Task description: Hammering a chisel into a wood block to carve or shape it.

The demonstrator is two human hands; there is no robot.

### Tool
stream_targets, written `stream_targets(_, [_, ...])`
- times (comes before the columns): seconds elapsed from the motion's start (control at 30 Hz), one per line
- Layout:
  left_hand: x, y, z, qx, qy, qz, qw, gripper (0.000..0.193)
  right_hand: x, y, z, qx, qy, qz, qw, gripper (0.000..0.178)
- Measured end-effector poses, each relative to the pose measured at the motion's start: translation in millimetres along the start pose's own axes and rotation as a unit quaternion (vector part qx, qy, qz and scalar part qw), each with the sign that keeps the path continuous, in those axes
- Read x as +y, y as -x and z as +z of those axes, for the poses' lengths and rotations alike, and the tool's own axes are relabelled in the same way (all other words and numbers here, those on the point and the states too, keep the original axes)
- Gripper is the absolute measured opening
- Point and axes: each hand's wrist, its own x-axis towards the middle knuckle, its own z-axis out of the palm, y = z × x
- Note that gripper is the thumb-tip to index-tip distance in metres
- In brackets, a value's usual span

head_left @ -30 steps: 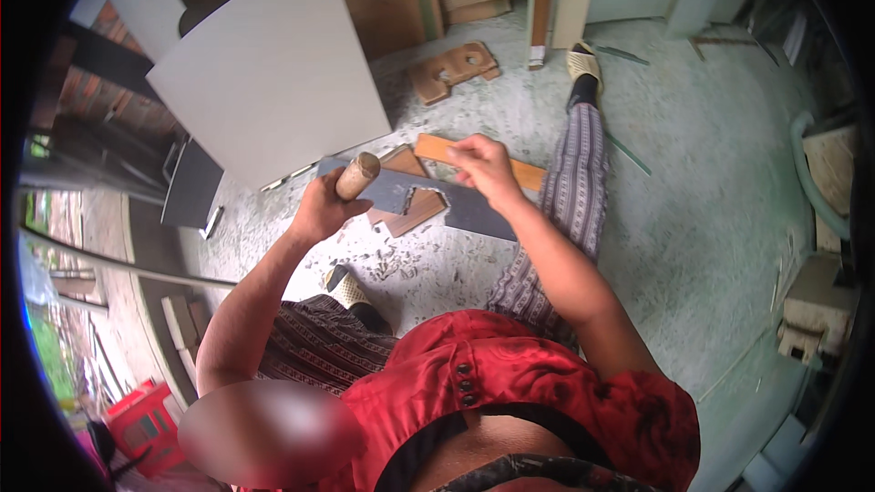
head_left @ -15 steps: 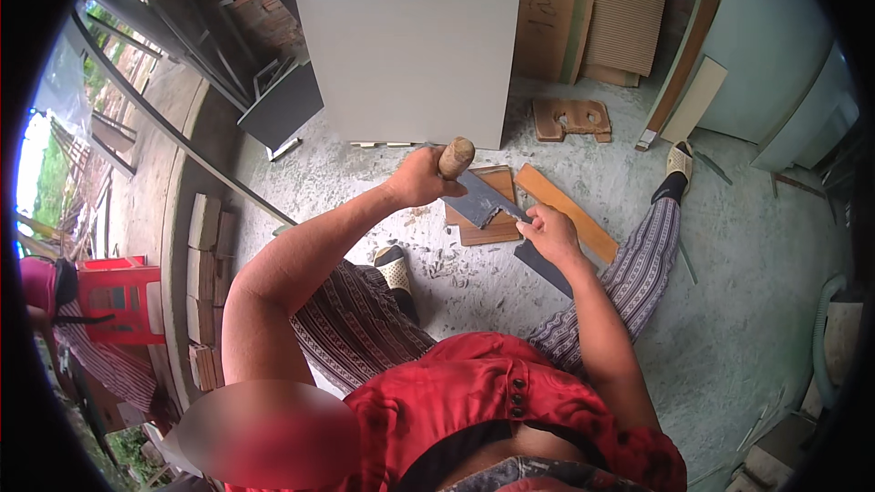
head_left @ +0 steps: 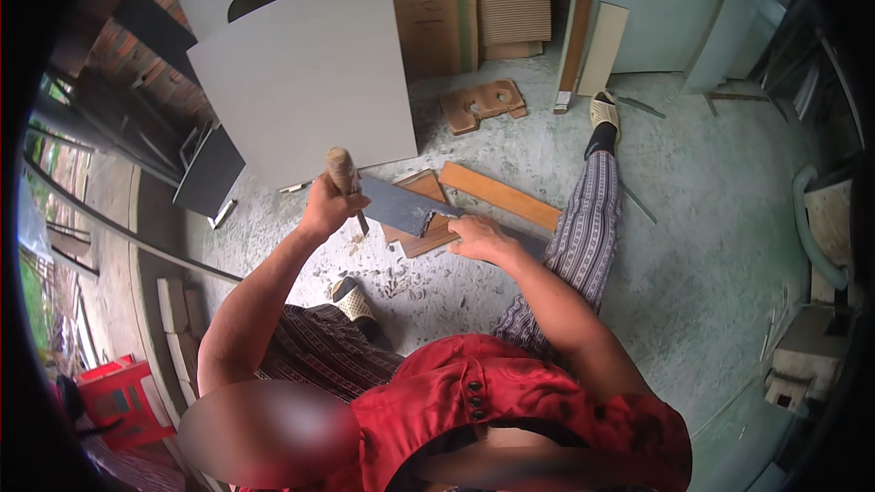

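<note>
My left hand is wrapped round the thick wooden handle of a tool. A short stretch of its narrow dark blade shows below the fist, pointing down just left of a dark grey board. That board has a ragged, chipped notch toward its right end. My right hand grips the board's right end with fingers bent, close to the notch. Under the grey board lies a brown wooden board, partly covered. Just beyond my right hand, an orange-brown plank rests on the floor.
Dark chips litter the concrete floor by my left foot. A large pale panel leans at the back, beside cardboard sheets. A brown cut-out piece lies before them. A red plastic chair stands at the left.
The whole view has swung, so the scene sits further left. My left hand has shifted from over the grey board to its left side, and the blade now shows. The right hand stays at the board's end.
</note>
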Motion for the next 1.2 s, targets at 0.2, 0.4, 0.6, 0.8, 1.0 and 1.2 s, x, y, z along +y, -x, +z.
stream_targets(0.2, [-4.6, -1.6, 13.3, -0.023, 0.043, 0.018, 0.999, 0.026, 5.3, 0.0, 5.4, -0.042, 0.080, -0.004, 0.996, 0.038])
stream_targets(0.4, [-5.8, 0.7, 17.8, -0.065, 0.009, 0.020, 0.998, 0.025, 2.4, 0.0, 8.2, -0.075, 0.076, 0.012, 0.994, 0.037])
stream_targets(0.6, [-17.1, -3.9, 18.5, -0.053, -0.059, 0.017, 0.997, 0.033, 20.7, -6.9, -2.5, 0.005, 0.013, 0.044, 0.999, 0.047])
stream_targets(0.8, [-36.2, -32.3, 16.6, 0.037, -0.038, 0.075, 0.996, 0.036, 93.8, -22.4, -7.4, 0.184, 0.088, 0.263, 0.943, 0.079])
stream_targets(1.0, [-48.7, -42.2, 26.1, 0.066, 0.020, 0.079, 0.994, 0.023, 130.9, 2.3, -1.7, 0.031, 0.146, 0.400, 0.904, 0.085])
stream_targets(1.2, [-55.2, -54.2, 60.0, 0.079, 0.088, 0.037, 0.992, 0.024, 126.6, 4.8, -6.7, 0.047, 0.182, 0.380, 0.905, 0.065])
